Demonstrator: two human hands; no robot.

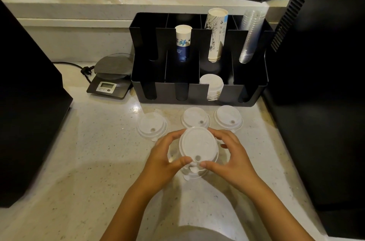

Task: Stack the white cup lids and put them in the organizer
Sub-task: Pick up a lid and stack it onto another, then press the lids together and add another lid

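Head view: both hands hold a short stack of white lids at centre, left hand gripping its 9 o'clock side, right hand its 3 o'clock side. Three single lids lie on the table toward 12 o'clock, before the black organizer, which already holds lids.

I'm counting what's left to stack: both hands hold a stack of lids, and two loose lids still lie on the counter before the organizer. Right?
Not quite: the head view shows three loose lids on the counter, not two: left, middle, right. The rest holds: left hand and right hand hold the stack of lids before the organizer.
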